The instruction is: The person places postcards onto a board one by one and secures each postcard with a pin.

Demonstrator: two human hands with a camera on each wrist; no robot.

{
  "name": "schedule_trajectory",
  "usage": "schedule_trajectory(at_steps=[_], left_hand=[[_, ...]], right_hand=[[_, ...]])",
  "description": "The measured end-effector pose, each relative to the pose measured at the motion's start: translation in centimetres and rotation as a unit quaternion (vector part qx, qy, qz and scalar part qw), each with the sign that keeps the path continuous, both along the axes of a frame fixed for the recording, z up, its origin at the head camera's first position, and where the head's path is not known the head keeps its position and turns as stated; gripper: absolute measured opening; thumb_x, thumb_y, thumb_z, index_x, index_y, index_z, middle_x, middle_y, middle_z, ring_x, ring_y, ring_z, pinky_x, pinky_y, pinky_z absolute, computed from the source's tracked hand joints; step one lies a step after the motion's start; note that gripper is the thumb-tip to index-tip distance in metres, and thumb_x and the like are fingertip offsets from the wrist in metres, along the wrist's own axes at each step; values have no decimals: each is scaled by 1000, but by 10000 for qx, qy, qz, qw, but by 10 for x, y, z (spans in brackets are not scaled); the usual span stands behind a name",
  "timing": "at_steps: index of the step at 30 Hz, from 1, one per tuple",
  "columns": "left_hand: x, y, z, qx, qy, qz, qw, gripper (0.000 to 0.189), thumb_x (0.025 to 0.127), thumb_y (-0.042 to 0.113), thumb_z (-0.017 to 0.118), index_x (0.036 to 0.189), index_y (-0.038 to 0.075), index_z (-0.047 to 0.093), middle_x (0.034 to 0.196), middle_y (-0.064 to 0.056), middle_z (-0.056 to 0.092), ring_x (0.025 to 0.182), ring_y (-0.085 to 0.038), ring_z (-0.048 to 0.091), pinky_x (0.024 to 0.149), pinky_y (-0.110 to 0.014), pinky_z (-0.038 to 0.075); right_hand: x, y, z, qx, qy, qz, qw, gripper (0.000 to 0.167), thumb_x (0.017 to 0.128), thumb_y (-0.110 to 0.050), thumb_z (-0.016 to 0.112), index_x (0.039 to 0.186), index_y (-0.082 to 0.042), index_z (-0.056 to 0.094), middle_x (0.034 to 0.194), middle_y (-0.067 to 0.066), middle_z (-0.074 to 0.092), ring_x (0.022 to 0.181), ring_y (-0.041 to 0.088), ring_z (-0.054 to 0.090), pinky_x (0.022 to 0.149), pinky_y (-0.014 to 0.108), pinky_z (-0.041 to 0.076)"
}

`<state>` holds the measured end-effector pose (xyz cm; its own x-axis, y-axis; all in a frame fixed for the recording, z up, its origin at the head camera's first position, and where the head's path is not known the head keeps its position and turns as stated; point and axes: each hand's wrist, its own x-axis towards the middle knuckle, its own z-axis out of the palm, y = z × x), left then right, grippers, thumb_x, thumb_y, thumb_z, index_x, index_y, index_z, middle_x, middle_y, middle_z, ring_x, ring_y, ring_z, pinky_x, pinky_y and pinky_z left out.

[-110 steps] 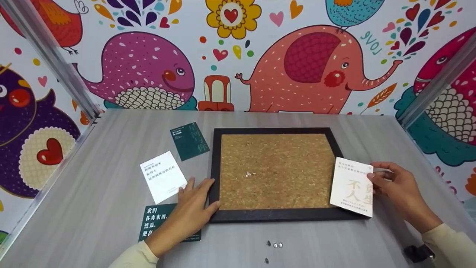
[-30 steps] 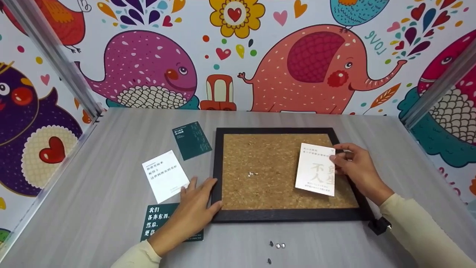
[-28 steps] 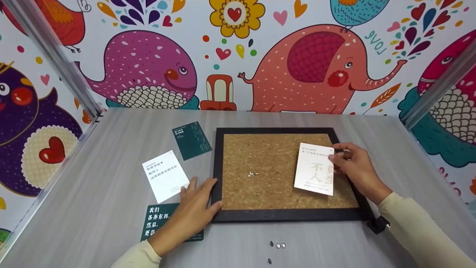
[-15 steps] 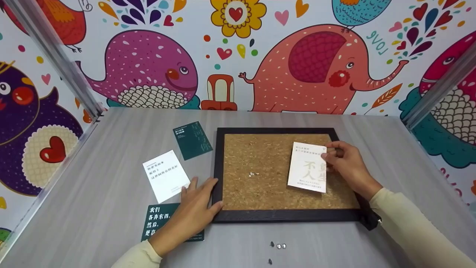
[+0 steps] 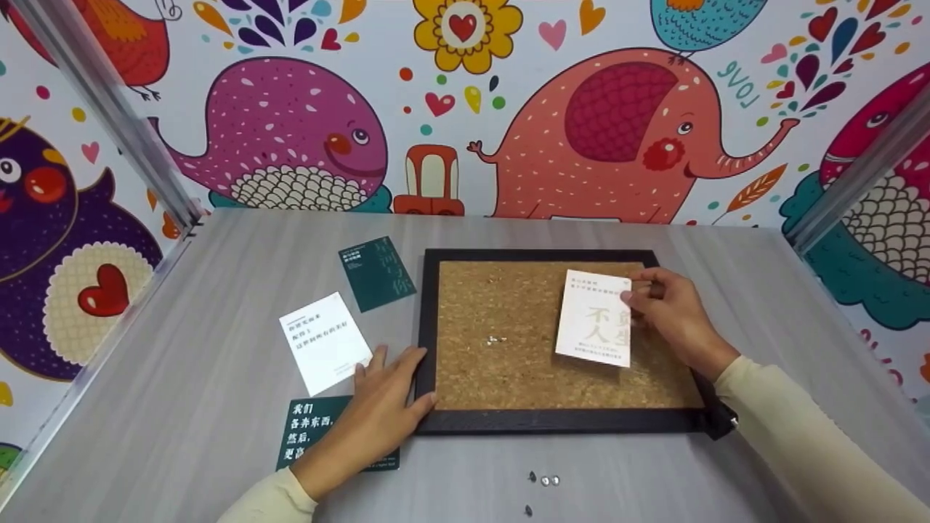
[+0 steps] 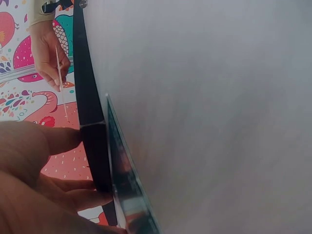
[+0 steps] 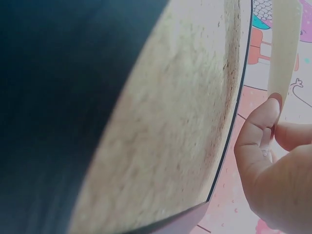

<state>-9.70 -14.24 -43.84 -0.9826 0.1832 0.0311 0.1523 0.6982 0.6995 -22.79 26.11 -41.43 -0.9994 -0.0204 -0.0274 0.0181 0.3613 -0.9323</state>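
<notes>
A white card with pale gold characters (image 5: 592, 319) is pinched along its right edge between thumb and fingers of my right hand (image 5: 676, 316). It is held over the right half of a black-framed cork board (image 5: 501, 378), casting a thin shadow. In the right wrist view, the card (image 7: 284, 44) shows nearly edge-on, with the cork surface (image 7: 161, 131) beside it. My left hand (image 5: 381, 410) rests at the board's left edge, fingers spread. The left wrist view shows its fingers (image 6: 63, 139) touching the dark frame (image 6: 92, 112). Its wrist covers part of a dark green card (image 5: 309, 418).
Left of the board lie another white card (image 5: 323, 334) and a dark green card (image 5: 376, 274). Several small metal thumbtacks (image 5: 550, 481) lie on the table (image 5: 218, 312) in front of the board. Some tiny shiny bits (image 5: 495, 340) sit on the cork. A patterned wall (image 5: 443, 181) stands behind.
My right hand has carried the white card leftward from the board's right edge to above the cork, and slightly away from me. My left hand stays at the frame's left edge.
</notes>
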Motion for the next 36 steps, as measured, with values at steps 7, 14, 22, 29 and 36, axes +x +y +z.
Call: schedule_trajectory(at_steps=[7,14,22,29,36], left_hand=[[-1,-1,0,30,11,-27,10000,63,101,16,81,155,-6,55,159,-32,54,158,-65,22,118,-88,7],[0,-1,-1,-6,135,-58,9999,62,100,15,81,153,-6,56,157,-31,56,156,-65,25,118,-89,8],[0,-1,0,-26,150,-30,9999,62,100,15,82,153,-6,57,157,-30,57,156,-64,27,118,-88,10],[0,-1,-1,-18,106,-14,9999,62,100,16,82,153,-5,57,158,-30,56,156,-64,26,119,-87,9],[-1,0,-1,-2,74,-27,10000,62,101,16,81,154,-5,57,159,-30,55,157,-63,25,119,-87,8]], right_hand=[[-1,-9,1,184,-70,-22,9998,43,108,-6,68,144,11,52,106,10,62,84,13,65,71,29,62],[-5,-17,1,119,55,79,9999,43,108,-6,69,144,12,53,110,11,63,87,11,66,73,29,62],[-13,-28,2,-87,89,134,9998,39,107,-3,70,140,13,55,100,5,60,82,11,63,68,29,59],[-15,-38,5,-5,204,252,9995,38,108,-2,68,140,13,56,100,6,63,81,12,63,68,30,59],[-19,-48,5,165,168,278,9993,38,108,-3,69,142,11,58,106,13,67,82,14,65,70,30,61]])
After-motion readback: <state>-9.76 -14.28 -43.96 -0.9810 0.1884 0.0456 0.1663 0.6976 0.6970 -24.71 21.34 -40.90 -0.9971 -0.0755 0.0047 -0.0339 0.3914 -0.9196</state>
